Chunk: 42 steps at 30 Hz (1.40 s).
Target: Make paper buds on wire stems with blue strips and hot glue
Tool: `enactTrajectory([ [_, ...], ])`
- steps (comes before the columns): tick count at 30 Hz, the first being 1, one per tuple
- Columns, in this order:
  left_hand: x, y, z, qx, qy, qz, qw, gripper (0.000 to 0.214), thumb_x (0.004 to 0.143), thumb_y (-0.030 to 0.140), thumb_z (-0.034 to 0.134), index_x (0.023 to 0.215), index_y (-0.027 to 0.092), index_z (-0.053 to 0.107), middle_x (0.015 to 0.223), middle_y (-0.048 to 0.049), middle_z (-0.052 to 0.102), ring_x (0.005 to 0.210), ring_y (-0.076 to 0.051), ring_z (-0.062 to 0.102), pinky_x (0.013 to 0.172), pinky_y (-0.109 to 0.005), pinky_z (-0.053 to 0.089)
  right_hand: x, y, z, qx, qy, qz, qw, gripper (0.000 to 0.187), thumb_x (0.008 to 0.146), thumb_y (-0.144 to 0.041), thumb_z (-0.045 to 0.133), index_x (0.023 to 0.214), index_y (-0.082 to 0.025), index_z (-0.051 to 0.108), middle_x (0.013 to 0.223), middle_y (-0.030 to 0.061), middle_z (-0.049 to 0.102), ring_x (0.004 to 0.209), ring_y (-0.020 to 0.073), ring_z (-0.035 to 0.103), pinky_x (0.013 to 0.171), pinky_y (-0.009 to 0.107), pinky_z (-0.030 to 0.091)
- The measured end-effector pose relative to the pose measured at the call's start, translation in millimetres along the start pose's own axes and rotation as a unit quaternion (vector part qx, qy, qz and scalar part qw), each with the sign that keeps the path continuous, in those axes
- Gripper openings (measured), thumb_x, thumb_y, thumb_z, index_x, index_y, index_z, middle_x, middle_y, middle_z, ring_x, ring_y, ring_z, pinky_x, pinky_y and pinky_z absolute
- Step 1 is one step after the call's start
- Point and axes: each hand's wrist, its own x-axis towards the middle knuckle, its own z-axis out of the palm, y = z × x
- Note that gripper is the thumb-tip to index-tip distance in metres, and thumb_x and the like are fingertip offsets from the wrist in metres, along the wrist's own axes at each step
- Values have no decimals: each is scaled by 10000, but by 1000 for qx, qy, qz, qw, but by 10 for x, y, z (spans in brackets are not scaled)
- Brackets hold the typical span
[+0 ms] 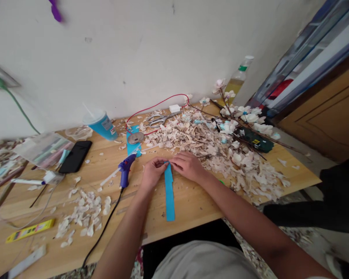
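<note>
Fingers (164, 167), left hand (153, 172): closed on far end of blue strip (169, 199). Right hand (188, 166): fingers together at that end; whether clamped, cannot tell. Strip: on worktop (191, 207), stopping short of near edge. Step, as judged: working strip's far end; next move seems to call for steady left pinch, small right-hand adjustments. Bounds: glue gun (126, 172) left of strip, petal heap (188, 135) beyond and right; wood shows both sides of strip.

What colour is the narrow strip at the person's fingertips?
The strip is plain bright blue, seen best in the head view.
</note>
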Motion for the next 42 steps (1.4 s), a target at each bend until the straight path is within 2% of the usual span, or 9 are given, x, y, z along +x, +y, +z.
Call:
enactTrajectory([
  [8,-9,23,-18,14,8,-2,1000,290,633,370,846,824,179,741,800,-39,741,733,-185,677,723,-311,552,15,2,-10,31,-18,18,999,192,997,-252,534,1050,-206,712,936,64,741,897,214,650,817,366,509],
  [13,-6,7,-76,-88,-22,-80,993,384,616,372,875,929,178,768,934,-59,763,839,-195,697,856,-342,553,10,17,-10,43,-15,23,999,188,1000,-254,530,1042,-199,705,922,73,723,884,211,643,813,355,511],
  [16,-5,-20,-72,-127,-10,-118,985,412,638,404,866,972,187,764,962,-57,759,865,-193,697,865,-342,554,6,11,-8,47,-15,22,999,182,1000,-256,530,1036,-193,698,921,75,715,893,216,635,818,359,509],
  [20,10,-81,-31,-68,6,-101,992,396,630,457,857,900,180,774,877,-49,753,768,-182,675,749,-305,544,-3,15,2,48,-17,12,999,178,1002,-253,528,1030,-202,696,918,69,713,886,219,631,808,362,511],
  [29,9,-46,-41,-19,-7,-58,998,418,582,465,877,873,184,772,836,-42,762,715,-172,660,697,-285,516,-15,38,-11,102,-22,20,994,180,1004,-257,538,1053,-222,708,984,64,727,947,219,636,854,382,512],
  [35,18,-55,-36,-21,-9,-33,999,434,577,467,883,874,176,759,849,-54,762,765,-189,685,741,-304,534,-17,39,3,105,-16,41,994,174,999,-295,556,1046,-200,694,983,72,727,924,217,644,845,370,507],
  [40,-8,-8,-13,-55,-3,-56,997,506,530,433,916,929,170,750,912,-71,767,848,-211,698,809,-332,545,-21,32,11,108,-22,53,992,137,993,-272,561,1042,-214,675,949,67,706,906,210,636,824,357,506],
  [42,-25,11,-2,-47,-3,-69,997,495,557,445,903,950,181,760,935,-67,769,855,-212,695,820,-334,539,-15,23,-1,99,-25,48,994,127,988,-258,562,1025,-210,674,941,69,702,902,213,632,815,359,504],
])
